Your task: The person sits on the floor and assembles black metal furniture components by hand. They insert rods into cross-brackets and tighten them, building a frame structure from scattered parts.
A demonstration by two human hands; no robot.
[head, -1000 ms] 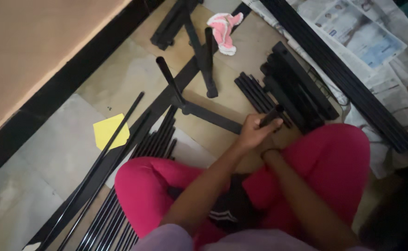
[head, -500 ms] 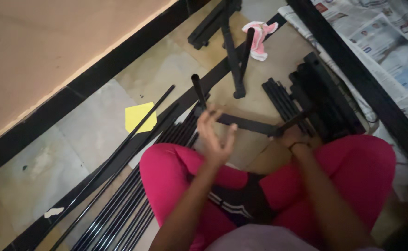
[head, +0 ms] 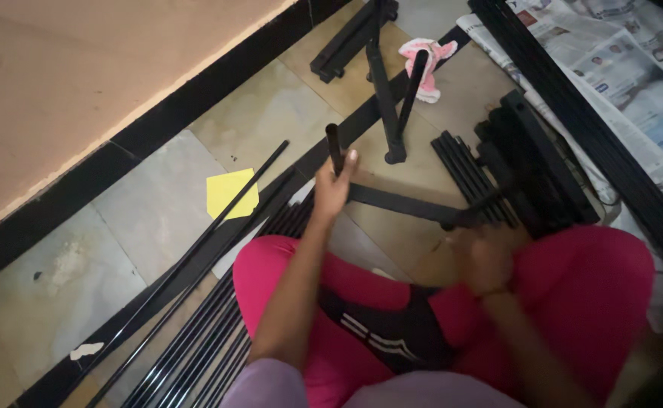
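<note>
Seated on the floor, we steady a black metal frame piece with both hands.

Our left hand has its fingers closed around the upright black post, holding it vertical above the flat black bar that runs across the tile floor in front of our knees. Our right hand is blurred at the bar's other end, near a short black rod; we cannot tell its grip. Loose black tubes lie bundled beside our left leg, within reach. No containers appear; newspaper only covers the floor on our right.
</note>
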